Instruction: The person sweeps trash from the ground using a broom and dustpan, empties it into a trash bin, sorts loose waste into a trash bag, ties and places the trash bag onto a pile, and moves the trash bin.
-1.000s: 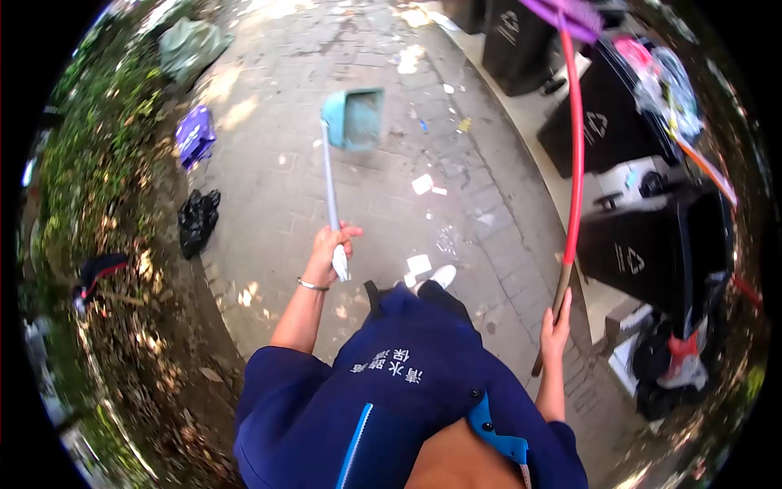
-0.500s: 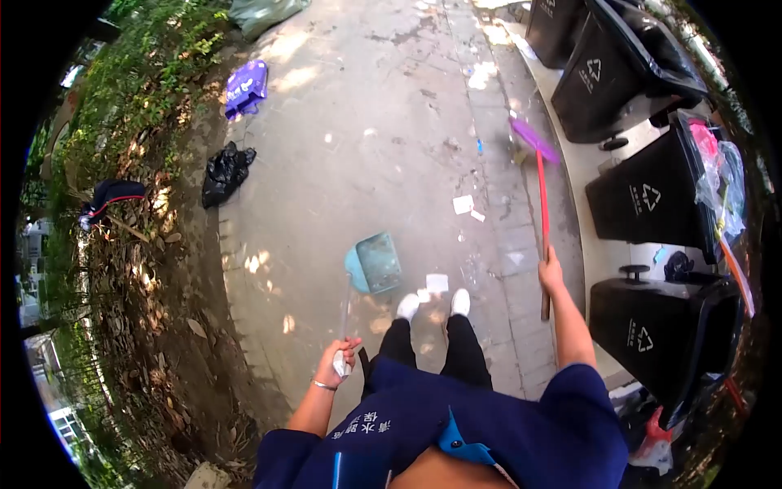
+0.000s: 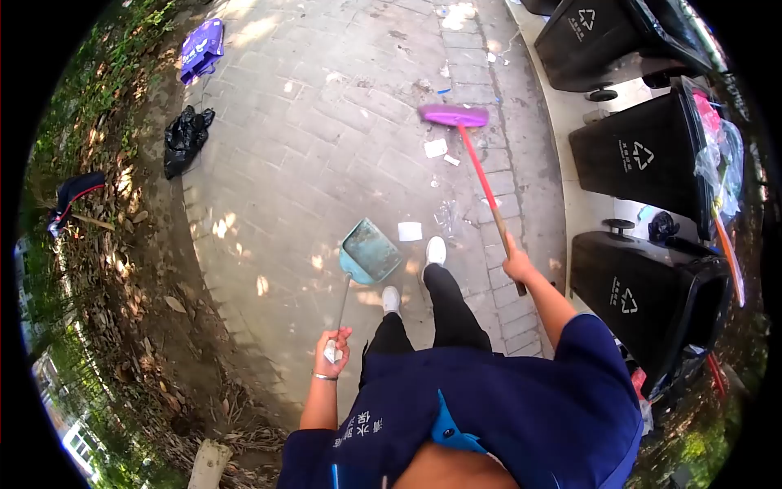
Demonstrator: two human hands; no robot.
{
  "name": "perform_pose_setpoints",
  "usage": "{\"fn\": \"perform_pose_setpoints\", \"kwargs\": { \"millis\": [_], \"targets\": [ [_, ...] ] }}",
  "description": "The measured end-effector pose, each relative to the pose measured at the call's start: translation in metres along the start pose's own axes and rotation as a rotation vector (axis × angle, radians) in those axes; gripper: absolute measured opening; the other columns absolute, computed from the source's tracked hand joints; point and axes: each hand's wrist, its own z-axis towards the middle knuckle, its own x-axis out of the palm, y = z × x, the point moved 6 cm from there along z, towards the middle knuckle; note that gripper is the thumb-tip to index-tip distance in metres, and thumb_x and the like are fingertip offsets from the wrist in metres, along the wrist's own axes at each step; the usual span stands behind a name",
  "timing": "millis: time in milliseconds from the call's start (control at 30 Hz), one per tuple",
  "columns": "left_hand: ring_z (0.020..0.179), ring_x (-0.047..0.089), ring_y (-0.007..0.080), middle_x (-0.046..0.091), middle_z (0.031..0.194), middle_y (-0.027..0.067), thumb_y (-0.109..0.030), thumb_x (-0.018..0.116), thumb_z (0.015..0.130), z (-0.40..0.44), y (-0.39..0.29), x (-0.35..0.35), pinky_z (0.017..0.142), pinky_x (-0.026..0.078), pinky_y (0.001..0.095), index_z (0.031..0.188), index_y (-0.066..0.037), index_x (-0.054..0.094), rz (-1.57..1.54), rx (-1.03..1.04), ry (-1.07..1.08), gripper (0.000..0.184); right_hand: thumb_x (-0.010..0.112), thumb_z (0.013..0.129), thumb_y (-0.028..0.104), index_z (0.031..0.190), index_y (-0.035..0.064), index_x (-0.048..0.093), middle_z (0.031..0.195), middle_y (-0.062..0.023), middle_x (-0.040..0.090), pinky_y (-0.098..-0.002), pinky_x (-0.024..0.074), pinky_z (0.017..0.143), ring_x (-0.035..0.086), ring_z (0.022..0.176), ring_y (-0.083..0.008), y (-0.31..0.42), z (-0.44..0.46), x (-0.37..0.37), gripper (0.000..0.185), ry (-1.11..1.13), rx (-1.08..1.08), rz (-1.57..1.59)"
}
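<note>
My right hand [image 3: 516, 262] is closed around the handle of a broom with a red and brown stick and a purple head [image 3: 454, 116]. The broom head is over the paving ahead, just beyond some white paper scraps [image 3: 436, 148]. My left hand [image 3: 332, 349] grips the thin handle of a teal dustpan [image 3: 371, 251], along with something white and crumpled that I cannot make out. The dustpan is low by the pavement in front of my feet, its open side turned up. A white sheet of paper [image 3: 410, 231] lies just right of it.
Several black wheeled bins [image 3: 643, 301] line the right side on a raised kerb. At the left edge of the paving lie a black plastic bag [image 3: 187, 140] and a purple bag [image 3: 202, 50]. Beyond them is a dirt strip with leaves and plants. A cut stump [image 3: 210, 464] stands at lower left.
The broom has swung left from the kerb side to the middle of the paving. I have stepped forward, one foot now ahead, and the dustpan has turned slightly.
</note>
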Motion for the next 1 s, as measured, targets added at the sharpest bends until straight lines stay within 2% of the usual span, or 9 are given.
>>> {"fn": "perform_pose_setpoints", "kwargs": {
  "millis": [200,267,333,467,533,667,733,833,1000],
  "targets": [
    [0.048,0.05,0.01,0.056,0.07,0.0093,-0.018,0.051,0.071,0.065,-0.001,-0.034,0.038,0.038,0.0194,0.071,-0.003,0.05,0.209,-0.078,0.002,0.015,0.04,0.068,0.005,0.129,0.0205,0.008,0.09,-0.0285,0.051,-0.0403,0.0387,0.076,0.05,0.087,-0.0381,-0.024,-0.127,0.059,0.072,0.114,-0.033,-0.153],
    [0.054,0.052,0.0115,0.056,0.07,0.0096,-0.018,0.051,0.072,0.086,0.002,-0.039,0.037,0.036,0.0195,0.067,-0.006,0.048,0.232,-0.159,0.082,0.013,0.045,0.07,0.008,0.129,0.0189,0.013,0.066,-0.0157,0.052,-0.0323,0.0425,0.052,0.053,0.055,-0.0234,-0.018,-0.168,0.066,0.069,0.17,-0.058,-0.045],
    [0.048,0.05,0.0087,0.056,0.068,0.0094,-0.012,0.05,0.07,0.09,0.001,-0.033,0.04,0.04,0.0169,0.089,0.006,0.046,0.289,-0.188,0.161,0.026,0.045,0.07,0.007,0.129,0.0191,0.016,0.063,-0.0109,0.051,-0.0298,0.041,0.049,0.05,0.051,-0.0197,-0.018,-0.211,0.056,0.067,0.199,0.019,0.129],
    [0.049,0.05,0.0085,0.053,0.062,0.0059,-0.012,0.05,0.071,0.09,0.003,-0.031,0.041,0.04,0.0168,0.084,0.0,0.046,0.304,-0.122,0.124,0.018,0.047,0.072,0.006,0.128,0.019,0.022,0.054,0.0009,0.038,-0.0211,0.0314,0.037,0.035,0.04,-0.0067,-0.008,-0.28,0.042,0.063,0.126,0.128,0.444],
    [0.068,0.054,0.0174,0.055,0.064,0.0077,-0.016,0.051,0.07,0.089,0.009,-0.043,0.052,0.042,0.0256,0.061,-0.01,0.048,0.453,-0.226,0.136,0.011,0.046,0.072,0.007,0.128,0.0188,0.022,0.053,0.0003,0.039,-0.0221,0.0317,0.037,0.035,0.038,-0.0078,-0.018,-0.288,0.06,0.062,0.081,0.13,0.444],
    [0.066,0.053,0.0176,0.055,0.063,0.0095,-0.014,0.051,0.07,0.078,0.0,-0.049,0.056,0.043,0.0275,0.063,-0.009,0.048,0.415,-0.209,0.209,0.009,0.044,0.072,0.007,0.129,0.018,0.018,0.053,-0.002,0.041,-0.0244,0.0321,0.034,0.037,0.036,-0.0104,-0.032,-0.268,0.089,0.064,-0.06,0.167,0.415],
    [0.088,0.053,0.0171,0.051,0.057,0.003,-0.014,0.048,0.072,0.085,-0.004,-0.051,0.039,0.039,0.0204,0.071,-0.009,0.047,0.489,-0.18,0.267,0.006,0.044,0.072,0.007,0.129,0.0178,0.015,0.053,-0.0027,0.041,-0.0246,0.0326,0.034,0.038,0.036,-0.011,-0.032,-0.254,0.1,0.065,-0.102,0.208,0.405],
    [0.087,0.054,0.0176,0.05,0.055,0.0028,-0.014,0.048,0.072,0.097,-0.002,-0.046,0.04,0.039,0.0226,0.067,-0.009,0.048,0.473,-0.18,0.209,0.007,0.042,0.072,0.007,0.13,0.0137,0.006,0.057,-0.0032,0.043,-0.0248,0.0352,0.036,0.04,0.041,-0.0107,-0.016,-0.224,0.121,0.069,-0.042,0.301,0.539],
    [0.081,0.055,0.0282,0.05,0.08,0.0134,-0.01,0.046,0.07,0.121,0.028,-0.041,0.07,0.044,0.0391,0.073,-0.004,0.044,0.303,-0.174,0.213,0.006,0.041,0.074,0.005,0.129,0.0203,-0.004,0.059,-0.0019,0.04,-0.0255,0.0381,0.039,0.04,0.044,-0.011,0.036,-0.237,0.177,0.073,0.198,0.44,0.819]
  ]
}}
